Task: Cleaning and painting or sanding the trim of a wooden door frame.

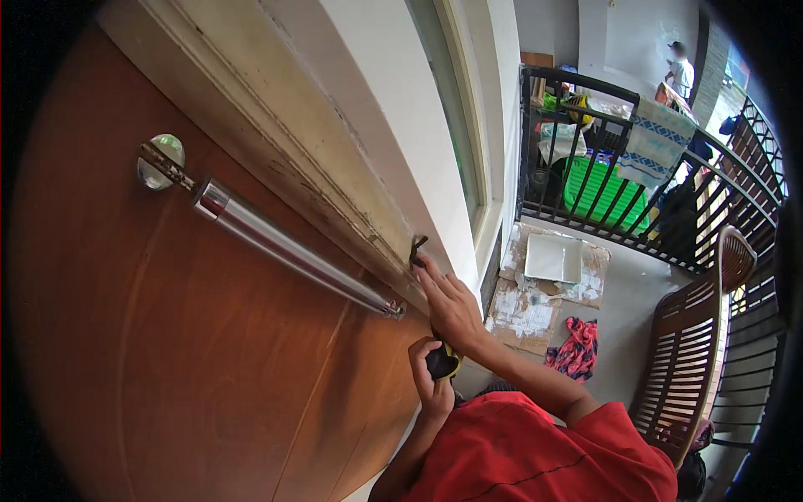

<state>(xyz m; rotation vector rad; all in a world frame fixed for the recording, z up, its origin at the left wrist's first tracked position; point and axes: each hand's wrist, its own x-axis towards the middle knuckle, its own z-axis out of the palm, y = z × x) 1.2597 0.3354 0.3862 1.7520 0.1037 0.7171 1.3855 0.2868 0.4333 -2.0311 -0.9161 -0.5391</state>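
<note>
From here I see the left hand (430,379) curled around a black-and-yellow tool (442,363), likely a tape measure, at six o'clock from the right hand (454,310). The right's fingers stretch toward a dark hook (416,249) at eleven o'clock; I can't tell whether they grip it. I judge the tool light, hard-shelled, best held around its casing.

A compact black-and-yellow tool (443,362) sits tilted in the curled fingers of the left hand (428,376), just below the right wrist, its lower side edged in yellow and part of its dark body hidden. Above it, a small, dark, bent fitting (418,249) juts from the edge of the cream door frame (293,140), at the fingertips of the outstretched right hand (454,309).
</note>
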